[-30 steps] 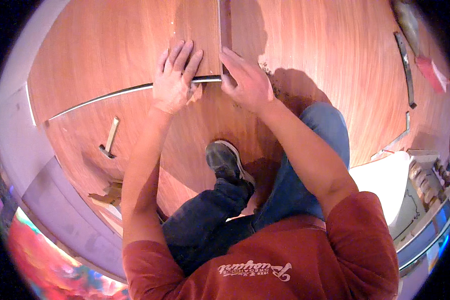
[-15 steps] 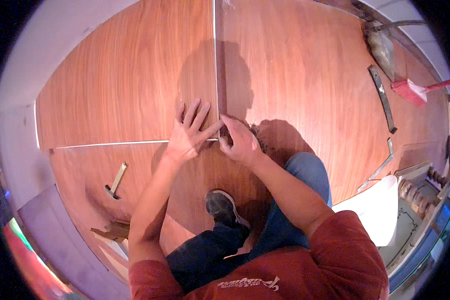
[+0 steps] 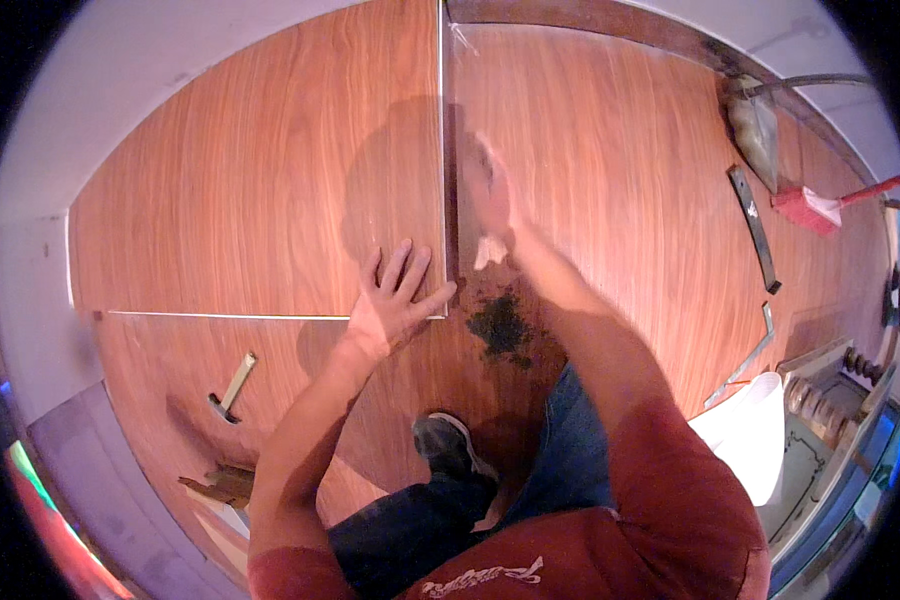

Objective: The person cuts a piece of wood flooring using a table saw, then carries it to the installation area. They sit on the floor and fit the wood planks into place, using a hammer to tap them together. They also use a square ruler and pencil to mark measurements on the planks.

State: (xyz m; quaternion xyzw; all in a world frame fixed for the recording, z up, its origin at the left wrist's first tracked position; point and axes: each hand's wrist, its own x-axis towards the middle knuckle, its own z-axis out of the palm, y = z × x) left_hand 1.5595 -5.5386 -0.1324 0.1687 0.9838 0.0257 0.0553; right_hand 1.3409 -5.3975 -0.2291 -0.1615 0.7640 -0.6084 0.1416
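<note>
My left hand (image 3: 395, 300) lies flat with spread fingers on a wood-grain board (image 3: 270, 170), close to its near right corner. The board has thin pale edges and sits on a larger wood-grain surface (image 3: 610, 200). Just right of the board's long edge is my right hand (image 3: 490, 195), farther off than the left and smeared by motion. Its fingers cannot be made out, nor whether they hold anything. Beneath its wrist shows a small pale, crumpled-looking shape (image 3: 490, 252). A patch of dark crumbs (image 3: 500, 322) lies near the board's corner.
A hammer (image 3: 232, 390) lies at the left, by a brown broken-edged piece (image 3: 225, 485). To the right are a dark flat bar (image 3: 753, 230), a red brush (image 3: 808, 208), a clear bag (image 3: 755, 130), a bent metal strip (image 3: 745, 360) and a white curved sheet (image 3: 745, 435).
My right hand has left the board's corner and moved away from me along its right edge, uncovering the dark crumbs. My left hand stays on the board, while the whole view has shifted slightly.
</note>
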